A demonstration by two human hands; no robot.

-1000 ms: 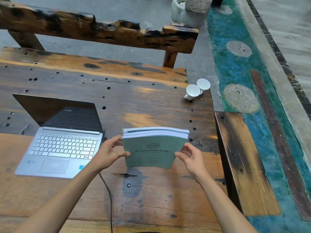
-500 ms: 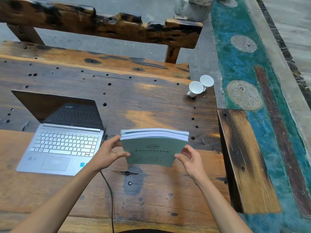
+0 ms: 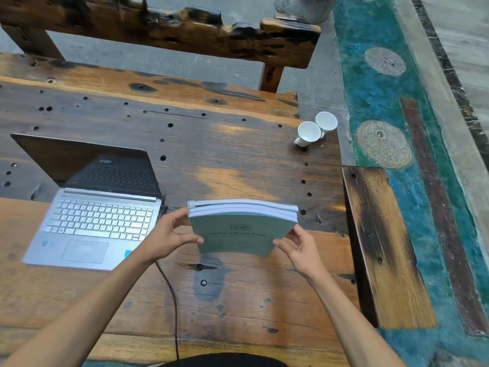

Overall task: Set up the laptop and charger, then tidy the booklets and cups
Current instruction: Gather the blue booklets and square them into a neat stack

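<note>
A stack of green booklets (image 3: 238,231) stands upright on its lower edge on the wooden table (image 3: 238,160), cover facing me. My left hand (image 3: 165,237) grips its left side and my right hand (image 3: 299,247) grips its right side. An open silver laptop (image 3: 98,218) sits to the left, its screen dark. A black charger cable (image 3: 172,300) runs from the laptop's right side toward the table's near edge. Two white cups (image 3: 316,129) stand touching each other at the table's far right corner.
A rough wooden bench back (image 3: 164,30) stands beyond the table. A lower wooden bench (image 3: 383,247) adjoins the table's right side. Teal patterned floor (image 3: 378,102) lies to the right, and a stone planter (image 3: 301,6) sits at the top.
The view has tipped slightly. Both hands still hold the booklets upright in the same spot on the table.
</note>
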